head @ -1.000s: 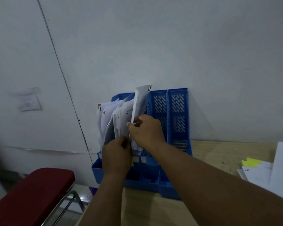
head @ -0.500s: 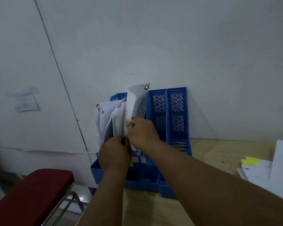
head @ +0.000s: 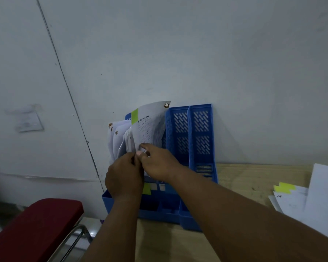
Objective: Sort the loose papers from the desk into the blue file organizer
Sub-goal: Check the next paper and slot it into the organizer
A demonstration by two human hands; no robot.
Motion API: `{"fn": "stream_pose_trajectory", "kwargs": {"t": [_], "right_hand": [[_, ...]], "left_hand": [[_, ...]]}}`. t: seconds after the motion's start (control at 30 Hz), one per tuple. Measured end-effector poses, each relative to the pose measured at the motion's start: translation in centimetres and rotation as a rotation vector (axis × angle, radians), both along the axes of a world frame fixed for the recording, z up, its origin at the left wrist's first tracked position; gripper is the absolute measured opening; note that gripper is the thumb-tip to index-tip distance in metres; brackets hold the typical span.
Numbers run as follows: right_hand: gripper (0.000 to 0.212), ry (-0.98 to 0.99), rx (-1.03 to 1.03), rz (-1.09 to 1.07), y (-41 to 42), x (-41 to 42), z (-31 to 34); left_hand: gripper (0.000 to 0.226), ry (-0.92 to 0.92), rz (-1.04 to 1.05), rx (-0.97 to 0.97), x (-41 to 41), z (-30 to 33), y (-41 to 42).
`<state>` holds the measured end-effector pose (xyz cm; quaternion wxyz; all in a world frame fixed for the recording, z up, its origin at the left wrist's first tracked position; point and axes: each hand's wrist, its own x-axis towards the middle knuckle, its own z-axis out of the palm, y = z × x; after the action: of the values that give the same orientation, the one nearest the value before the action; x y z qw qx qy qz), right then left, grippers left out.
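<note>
Right hand (head: 157, 163) pinches the printed sheet (head: 150, 127) at its lower edge, above the blue organizer (head: 201, 140); left hand (head: 124, 176), fingers curled, seemingly grips neighbouring papers (head: 117, 140).

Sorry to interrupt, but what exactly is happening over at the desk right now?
A person is filing papers into the blue file organizer against the wall. The right hand pinches a printed sheet standing in a left slot, while the left hand grips the papers beside it. More loose papers wait on the desk.

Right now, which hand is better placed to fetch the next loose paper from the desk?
Right. The right hand lies nearer the loose papers at the desk's right; the left hand holds the filed sheets.
</note>
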<state>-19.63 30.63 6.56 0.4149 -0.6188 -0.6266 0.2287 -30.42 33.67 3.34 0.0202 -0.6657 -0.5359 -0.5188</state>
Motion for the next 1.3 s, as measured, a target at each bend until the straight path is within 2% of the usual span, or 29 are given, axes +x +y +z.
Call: {"fn": "stream_pose_trajectory", "kwargs": {"t": [0.13,0.27,0.53,0.67,0.87,1.07,1.17,1.23,1.3], "right_hand": [[0.057,0.030,-0.015,-0.019,0.4,-0.3,-0.5],[0.044,0.021,-0.021,-0.053,0.2,0.0,-0.8],[0.049,-0.036,0.026,-0.093,-0.7,1.2,-0.5],[0.049,-0.016,0.026,-0.107,-0.6,1.5,-0.3],[0.049,-0.016,0.008,-0.092,-0.8,1.6,-0.6],[0.060,-0.046,0.141,-0.140,-0.3,2.3,3.7],[0.052,0.079,0.044,-0.167,1.0,2.4,6.4],[0.024,0.215,-0.075,-0.187,2.1,1.7,6.7],[0.028,0.319,-0.197,-0.191,2.8,0.5,6.0]], "left_hand": [[0.022,0.062,0.036,-0.035,0.1,0.7,0.3],[0.023,0.174,0.062,-0.134,0.1,0.6,0.4],[0.029,-0.010,0.051,-0.052,0.6,1.3,-0.1],[0.031,0.003,0.051,-0.061,0.5,1.3,0.3],[0.035,0.097,0.050,-0.219,0.4,1.0,0.9],[0.031,-0.006,0.025,-0.120,0.8,1.6,0.0],[0.032,-0.016,0.028,-0.072,0.9,1.8,0.2],[0.030,-0.028,0.026,-0.048,0.9,1.9,0.5],[0.029,-0.018,0.020,-0.029,0.8,1.9,0.9]]}}
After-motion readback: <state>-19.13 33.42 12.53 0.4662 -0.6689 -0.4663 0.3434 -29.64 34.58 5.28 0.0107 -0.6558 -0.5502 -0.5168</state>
